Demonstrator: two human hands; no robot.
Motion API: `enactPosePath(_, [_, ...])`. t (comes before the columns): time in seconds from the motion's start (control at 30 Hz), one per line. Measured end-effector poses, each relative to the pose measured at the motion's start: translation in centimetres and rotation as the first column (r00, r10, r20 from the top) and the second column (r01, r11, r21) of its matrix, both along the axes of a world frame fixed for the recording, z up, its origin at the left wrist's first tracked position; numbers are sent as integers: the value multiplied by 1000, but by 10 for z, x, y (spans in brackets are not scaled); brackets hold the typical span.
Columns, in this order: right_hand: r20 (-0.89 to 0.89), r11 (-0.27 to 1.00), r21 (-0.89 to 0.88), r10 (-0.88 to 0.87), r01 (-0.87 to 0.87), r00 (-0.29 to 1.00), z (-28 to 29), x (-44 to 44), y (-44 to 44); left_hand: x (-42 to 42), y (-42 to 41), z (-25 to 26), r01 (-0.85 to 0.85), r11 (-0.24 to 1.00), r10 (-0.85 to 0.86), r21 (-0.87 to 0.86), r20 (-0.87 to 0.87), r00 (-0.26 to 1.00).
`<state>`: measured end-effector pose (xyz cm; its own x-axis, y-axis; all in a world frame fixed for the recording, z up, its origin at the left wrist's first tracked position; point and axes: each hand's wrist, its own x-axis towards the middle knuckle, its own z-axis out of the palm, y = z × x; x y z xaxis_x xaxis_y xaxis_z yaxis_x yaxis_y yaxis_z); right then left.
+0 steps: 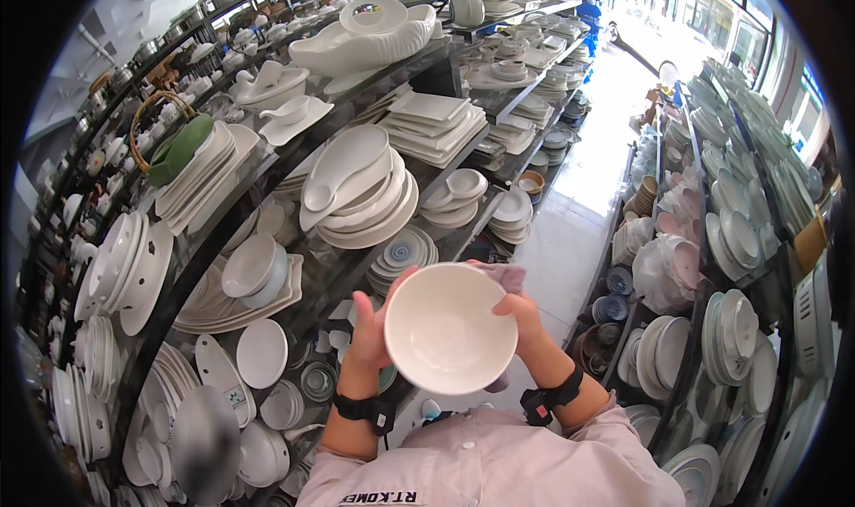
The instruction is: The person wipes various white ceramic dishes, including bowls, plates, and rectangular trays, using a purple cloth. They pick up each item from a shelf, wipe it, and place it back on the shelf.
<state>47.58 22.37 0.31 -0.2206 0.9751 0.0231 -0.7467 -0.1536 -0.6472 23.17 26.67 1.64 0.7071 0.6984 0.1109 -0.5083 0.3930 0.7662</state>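
A round white ceramic bowl (451,330) is held up before my chest, its hollow facing me. My left hand (369,330) supports it from the left, with the thumb raised off the rim and the fingers mostly hidden behind the bowl. On the other side my right hand (524,317) grips the rim, thumb over the edge. A greyish-purple cloth (504,276) is bunched between the right hand's fingers and the bowl's outer side. Part of the cloth also shows below the bowl.
To the left, dark-framed shelves hold stacked white plates (361,186), square dishes (434,126) and bowls (250,266). More shelves on the right carry plates (661,357) and plastic-wrapped dishes (668,263). Between them runs a tiled aisle (554,260) towards bright windows.
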Motion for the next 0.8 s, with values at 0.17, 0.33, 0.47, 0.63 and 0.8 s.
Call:
enactPosePath(0.17, [-97,948,-72,-316,310,944,-13,-3,-4,19,-21,16,-231,948,223,219,61,973])
enactPosePath(0.33, [-56,926,63,-369,372,928,-5,-17,-14,37,-20,-26,-476,843,502,251,-45,864])
enactPosePath(0.47, [62,950,127,-295,285,954,1,-5,-17,31,-28,-25,-406,913,408,46,-51,911])
enactPosePath(0.63, [151,989,74,115,-127,982,1,31,-16,19,-32,-18,-94,979,120,181,-135,984])
enactPosePath(0.8, [114,994,-53,104,-99,988,-18,25,-11,22,-47,-24,-275,962,274,-9,-42,961])
